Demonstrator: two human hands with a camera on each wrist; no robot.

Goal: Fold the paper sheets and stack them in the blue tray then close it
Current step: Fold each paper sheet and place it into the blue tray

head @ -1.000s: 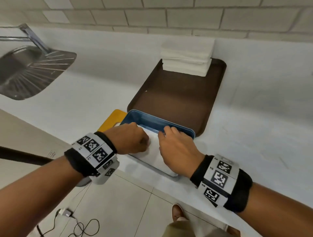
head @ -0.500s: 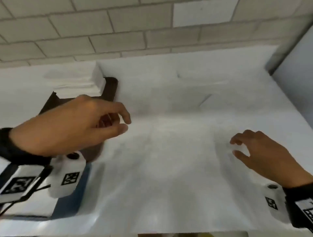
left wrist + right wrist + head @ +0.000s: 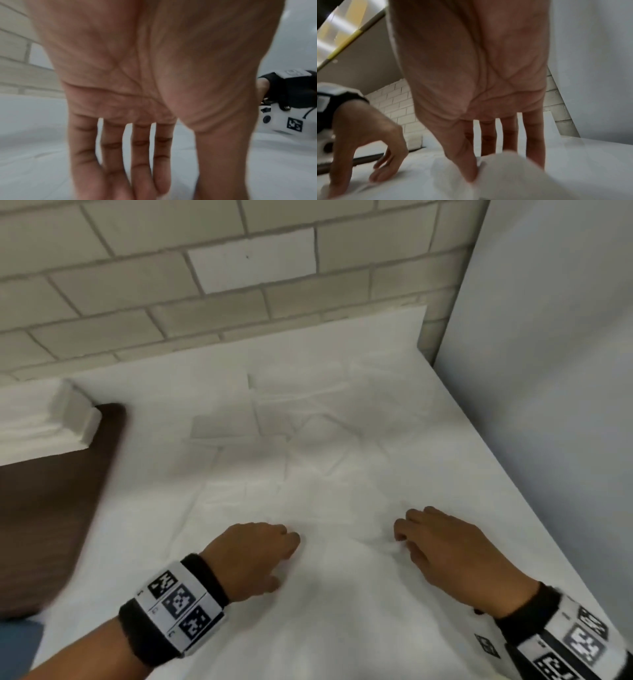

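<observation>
We had the right hand [image 3: 442, 546] pinching a loose paper sheet [image 3: 342, 508] near the counter's right edge, left hand [image 3: 257, 556] fingers extended on it. Best to lift one sheet only, aligning corners before creasing.

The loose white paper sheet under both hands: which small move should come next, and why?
Probably the left hand should pinch the loose white paper sheet too, then lift. The right hand already bunches its edge, and the sheet lies unfolded on the white counter.
</observation>
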